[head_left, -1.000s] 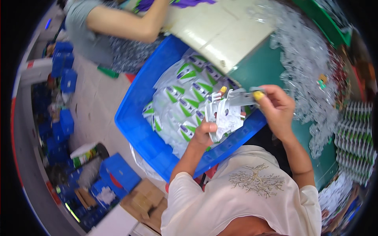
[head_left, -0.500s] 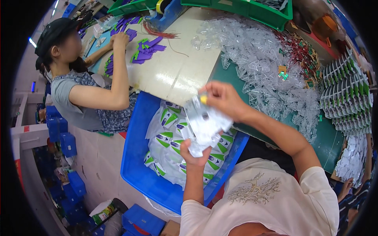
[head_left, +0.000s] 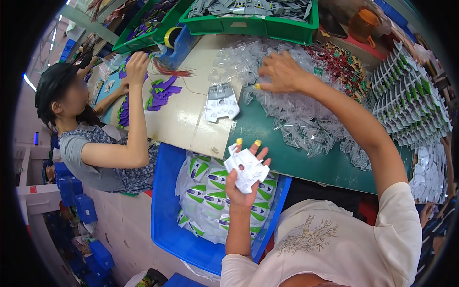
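A white moulded plastic shell (head_left: 248,168) with a round hole rests in my left hand (head_left: 238,195), thumb over its edge and fingers beneath it. Yellow wraps cover some of my fingertips. My right hand (head_left: 283,71) reaches over a heap of clear plastic parts (head_left: 311,129), its fingers apart and slightly bent, with nothing visible in them. Between the two hands, a grey-and-white plastic shell (head_left: 222,103) lies on the pale tabletop (head_left: 201,129).
Below my left hand is a blue bin (head_left: 165,225) of white, green and purple pieces in plastic sheeting. Green trays (head_left: 253,26) line the back. Red-wired parts (head_left: 342,62) and stacked white-green pieces (head_left: 406,100) lie to the right. A co-worker (head_left: 105,148) handles purple-green pieces at left.
My right hand has left the shells and moved up to the clear parts. A grey-and-white shell now lies on the table; my left hand keeps a white one. The view has shifted.
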The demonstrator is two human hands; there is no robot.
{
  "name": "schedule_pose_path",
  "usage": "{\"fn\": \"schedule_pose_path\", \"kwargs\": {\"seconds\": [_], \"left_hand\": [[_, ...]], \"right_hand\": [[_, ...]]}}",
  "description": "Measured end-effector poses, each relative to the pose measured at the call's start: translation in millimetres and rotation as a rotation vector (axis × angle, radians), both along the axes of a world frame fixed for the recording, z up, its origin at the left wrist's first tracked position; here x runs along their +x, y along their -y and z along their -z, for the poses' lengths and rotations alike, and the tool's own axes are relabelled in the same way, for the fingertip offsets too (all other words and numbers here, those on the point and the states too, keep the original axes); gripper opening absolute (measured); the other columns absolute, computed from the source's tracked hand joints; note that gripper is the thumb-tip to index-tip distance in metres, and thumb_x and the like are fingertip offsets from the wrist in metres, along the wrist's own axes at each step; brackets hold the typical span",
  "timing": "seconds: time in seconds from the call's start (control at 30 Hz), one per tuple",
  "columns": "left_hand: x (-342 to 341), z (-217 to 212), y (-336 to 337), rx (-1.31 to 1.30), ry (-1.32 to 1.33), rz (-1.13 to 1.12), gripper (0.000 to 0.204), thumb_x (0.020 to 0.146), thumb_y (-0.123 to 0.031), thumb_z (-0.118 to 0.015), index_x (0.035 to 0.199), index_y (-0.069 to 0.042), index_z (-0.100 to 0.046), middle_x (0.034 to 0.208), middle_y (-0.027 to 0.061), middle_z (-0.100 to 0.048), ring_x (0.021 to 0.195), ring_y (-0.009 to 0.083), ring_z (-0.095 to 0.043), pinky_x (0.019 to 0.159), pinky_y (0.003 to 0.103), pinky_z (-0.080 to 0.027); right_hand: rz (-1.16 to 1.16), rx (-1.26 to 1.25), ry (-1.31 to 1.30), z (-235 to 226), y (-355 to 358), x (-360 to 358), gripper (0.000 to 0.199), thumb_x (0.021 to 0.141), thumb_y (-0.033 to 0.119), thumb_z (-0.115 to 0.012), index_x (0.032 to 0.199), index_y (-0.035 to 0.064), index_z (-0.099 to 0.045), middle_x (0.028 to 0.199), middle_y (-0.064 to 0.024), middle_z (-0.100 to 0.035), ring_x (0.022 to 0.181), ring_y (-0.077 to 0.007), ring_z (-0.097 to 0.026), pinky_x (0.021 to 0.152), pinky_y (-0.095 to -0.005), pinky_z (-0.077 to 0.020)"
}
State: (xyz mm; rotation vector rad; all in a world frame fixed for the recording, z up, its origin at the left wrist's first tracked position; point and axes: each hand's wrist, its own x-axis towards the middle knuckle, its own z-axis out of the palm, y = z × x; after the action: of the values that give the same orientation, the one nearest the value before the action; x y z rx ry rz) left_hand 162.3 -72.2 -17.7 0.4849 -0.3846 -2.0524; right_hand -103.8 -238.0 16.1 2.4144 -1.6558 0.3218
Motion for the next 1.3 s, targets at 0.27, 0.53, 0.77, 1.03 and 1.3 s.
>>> {"fn": "schedule_pose_path", "kwargs": {"seconds": [0.27,0.53,0.77,1.03,1.3], "left_hand": [[-77,0,16,-0.289,0.424,0.108,0.096,0.078,-0.022,-0.067,0.154,-0.006,-0.011,0.145,0.0131,-0.029,0.119,0.0265,-0.048,0.097,0.037,-0.045],[-118,7,26,-0.895,0.84,0.117,0.1,0.077,-0.029,-0.076,0.152,0.002,-0.017,0.149,0.0206,-0.025,0.123,0.0288,-0.046,0.102,0.041,-0.041],[-88,-40,10,-0.749,0.658,-0.065,0.097,0.077,-0.026,-0.073,0.15,0.004,-0.017,0.149,0.024,-0.029,0.135,0.0368,-0.038,0.107,0.043,-0.037],[-40,-23,45,0.068,0.244,0.271,0.042,0.092,-0.016,-0.051,0.129,0.003,-0.049,0.116,0.0151,-0.062,0.103,0.0291,-0.066,0.075,0.045,-0.061],[-36,-42,47,-0.098,0.275,0.407,0.038,0.091,-0.011,-0.047,0.127,0.002,-0.05,0.104,0.0126,-0.064,0.076,0.0198,-0.069,0.057,0.033,-0.059]], "right_hand": [[-0.201,0.128,0.232,-14,-74,-35,0.031,0.079,0.032,-0.069,0.087,0.0025,-0.071,0.091,-0.0155,-0.066,0.096,-0.032,-0.061,0.084,-0.046,-0.0458],[-0.046,-0.234,0.454,-109,-18,-74,0.019,0.085,0.015,-0.067,0.096,-0.0007,-0.068,0.087,-0.0133,-0.069,0.081,-0.0244,-0.067,0.073,-0.0343,-0.0516],[0.159,-0.167,0.167,-99,76,-130,0.024,0.08,0.017,-0.069,0.102,0.0054,-0.071,0.094,-0.0143,-0.068,0.09,-0.0319,-0.064,0.081,-0.0396,-0.05],[-0.196,-0.136,0.401,-129,-54,-65,0.02,0.085,0.001,-0.064,0.105,0.0017,-0.069,0.095,-0.0105,-0.069,0.081,-0.0174,-0.066,0.072,-0.0268,-0.0513],[-0.701,-0.3,0.136,-87,-130,-16,0.028,0.073,0.013,-0.067,0.1,0.0031,-0.068,0.097,-0.0135,-0.069,0.078,-0.0229,-0.068,0.064,-0.0323,-0.0569]]}}
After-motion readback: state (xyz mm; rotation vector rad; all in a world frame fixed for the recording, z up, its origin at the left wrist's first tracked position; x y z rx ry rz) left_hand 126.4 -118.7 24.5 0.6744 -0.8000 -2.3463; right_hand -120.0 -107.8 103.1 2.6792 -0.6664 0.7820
